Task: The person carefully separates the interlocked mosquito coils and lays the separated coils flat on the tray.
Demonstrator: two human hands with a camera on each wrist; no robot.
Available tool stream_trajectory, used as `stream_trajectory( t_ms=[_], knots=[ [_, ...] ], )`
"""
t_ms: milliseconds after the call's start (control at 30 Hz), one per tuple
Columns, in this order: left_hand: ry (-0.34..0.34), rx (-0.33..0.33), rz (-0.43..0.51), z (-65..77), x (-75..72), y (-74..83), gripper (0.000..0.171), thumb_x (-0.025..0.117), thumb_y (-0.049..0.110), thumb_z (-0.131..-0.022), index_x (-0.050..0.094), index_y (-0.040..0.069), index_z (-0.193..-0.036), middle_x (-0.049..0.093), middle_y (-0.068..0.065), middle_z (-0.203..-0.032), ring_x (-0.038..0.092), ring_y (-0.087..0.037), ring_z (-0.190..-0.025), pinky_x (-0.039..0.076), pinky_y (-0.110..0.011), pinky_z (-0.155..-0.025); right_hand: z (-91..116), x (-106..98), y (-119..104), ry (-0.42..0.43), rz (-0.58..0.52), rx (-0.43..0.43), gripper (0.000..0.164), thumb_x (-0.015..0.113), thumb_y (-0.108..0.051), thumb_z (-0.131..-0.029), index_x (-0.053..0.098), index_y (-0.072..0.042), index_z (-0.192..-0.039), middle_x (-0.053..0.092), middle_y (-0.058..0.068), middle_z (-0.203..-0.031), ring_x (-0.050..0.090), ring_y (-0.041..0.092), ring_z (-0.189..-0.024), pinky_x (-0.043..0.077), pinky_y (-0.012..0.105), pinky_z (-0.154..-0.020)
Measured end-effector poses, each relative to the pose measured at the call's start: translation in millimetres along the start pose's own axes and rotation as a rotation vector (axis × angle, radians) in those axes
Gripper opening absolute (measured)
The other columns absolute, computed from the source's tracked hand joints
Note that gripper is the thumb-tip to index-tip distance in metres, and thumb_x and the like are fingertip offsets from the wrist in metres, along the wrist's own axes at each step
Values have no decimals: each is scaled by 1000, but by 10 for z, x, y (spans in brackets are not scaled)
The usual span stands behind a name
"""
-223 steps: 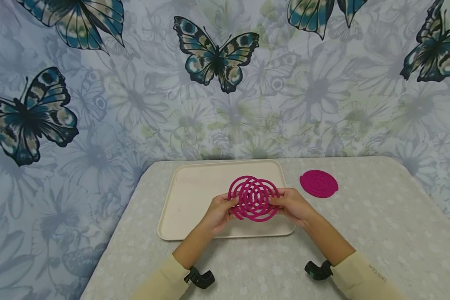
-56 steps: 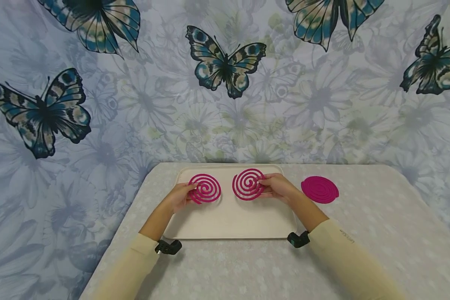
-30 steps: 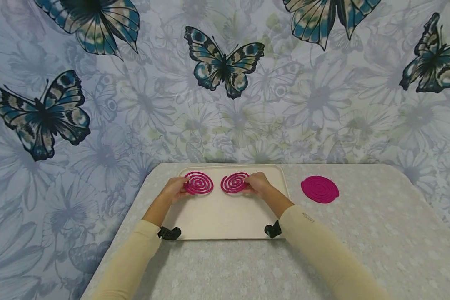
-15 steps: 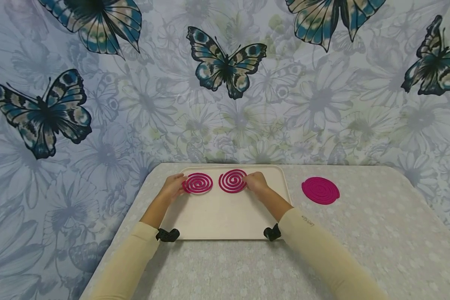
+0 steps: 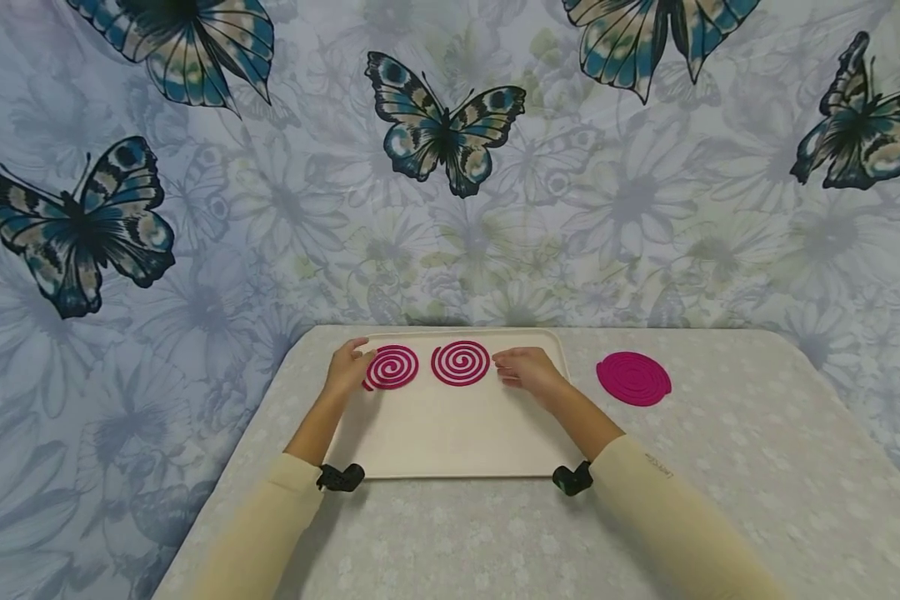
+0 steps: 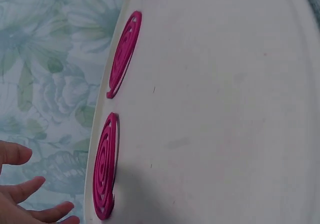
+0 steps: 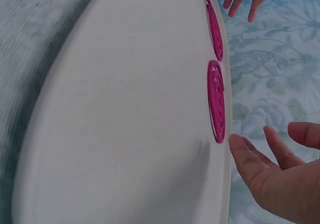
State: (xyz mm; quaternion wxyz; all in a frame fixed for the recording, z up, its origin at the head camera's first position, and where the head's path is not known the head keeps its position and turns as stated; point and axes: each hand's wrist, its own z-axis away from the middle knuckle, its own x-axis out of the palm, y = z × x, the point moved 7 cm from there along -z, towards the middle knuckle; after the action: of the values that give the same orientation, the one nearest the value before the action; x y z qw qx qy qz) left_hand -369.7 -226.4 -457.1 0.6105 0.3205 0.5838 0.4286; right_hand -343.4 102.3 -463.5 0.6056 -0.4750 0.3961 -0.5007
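Two magenta spiral coils, shaped like mosquito coils, lie side by side along the far edge of a cream tray. The left coil has my left hand just beside its outer end, fingers spread and holding nothing. To the right of the right coil, my right hand hovers with loose fingers, also holding nothing. In the left wrist view, the nearer coil lies apart from the spread fingers. The right wrist view has the nearer coil just beyond my fingertips.
A solid-looking magenta disc of tightly nested coils lies on the patterned tablecloth right of the tray. Behind the table hangs a butterfly-and-flower backdrop. Black wrist cameras sit on both cuffs.
The interlocked pair of coils was separated, one in each hand, and both were laid on the tray. Since half a second ago, both hands have let go, the right drawing away rightward.
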Motion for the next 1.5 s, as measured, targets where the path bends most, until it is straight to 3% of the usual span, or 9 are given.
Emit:
stream_trajectory(
  t_ms=[67,233,300,467,567,833,1000,1300,1500],
  knots=[
    [38,49,-38,74,46,59,49,54,22,-105,46,6,-150,43,-28,-150,45,-43,-136,56,-51,-91,38,-53,-14,-21,14,-12,39,51,-8,-103,54,15,-134,53,30,-142,54,42,-131,48,47,-108],
    [71,181,-46,262,259,312,43,59,19,-102,56,7,-142,48,-24,-149,41,-41,-140,37,-56,-114,182,-278,-77,-42,36,-54,37,55,-12,-104,57,11,-133,60,27,-136,58,41,-126,49,50,-106],
    [65,240,-19,327,366,432,40,61,18,-100,59,7,-139,52,-23,-146,44,-40,-139,34,-57,-116,254,-389,-121,-40,46,-70,38,56,-15,-105,58,10,-133,63,23,-132,59,40,-125,51,49,-105],
    [-12,364,80,466,684,696,33,62,14,-101,65,7,-133,62,-13,-138,53,-33,-131,39,-54,-113,426,-665,-247,-49,84,-112,39,55,-18,-106,57,9,-134,63,22,-133,58,41,-127,51,48,-104],
    [-112,392,144,534,904,830,32,60,13,-102,65,6,-133,65,-10,-134,59,-28,-125,44,-49,-111,521,-830,-314,-45,110,-133,41,53,-18,-106,55,11,-136,59,26,-137,57,42,-128,50,49,-105],
    [-408,232,417,687,1493,1016,44,59,8,-102,52,2,-145,62,-19,-135,57,-35,-129,48,-47,-107,677,-1272,-346,15,157,-126,47,56,-23,-106,52,10,-139,57,27,-140,55,42,-130,46,52,-108],
    [-565,143,539,781,1807,1104,47,56,7,-102,47,0,-148,56,-24,-142,49,-40,-136,48,-44,-108,749,-1545,-356,34,263,-120,49,54,-27,-107,51,8,-141,54,27,-143,62,33,-124,47,49,-107],
    [-686,36,619,849,2175,1211,45,47,2,-105,43,-4,-149,47,-30,-148,44,-41,-140,43,-46,-112,742,-1932,-335,79,365,-106,54,50,-31,-108,47,8,-145,50,29,-145,62,31,-125,50,45,-104],
    [-804,-94,726,856,2599,1215,48,43,5,-108,33,-9,-153,32,-33,-156,33,-42,-146,35,-48,-118,743,-2165,-176,141,406,-63,54,45,-29,-109,43,12,-145,47,32,-146,51,44,-132,50,45,-104]
  ],
)
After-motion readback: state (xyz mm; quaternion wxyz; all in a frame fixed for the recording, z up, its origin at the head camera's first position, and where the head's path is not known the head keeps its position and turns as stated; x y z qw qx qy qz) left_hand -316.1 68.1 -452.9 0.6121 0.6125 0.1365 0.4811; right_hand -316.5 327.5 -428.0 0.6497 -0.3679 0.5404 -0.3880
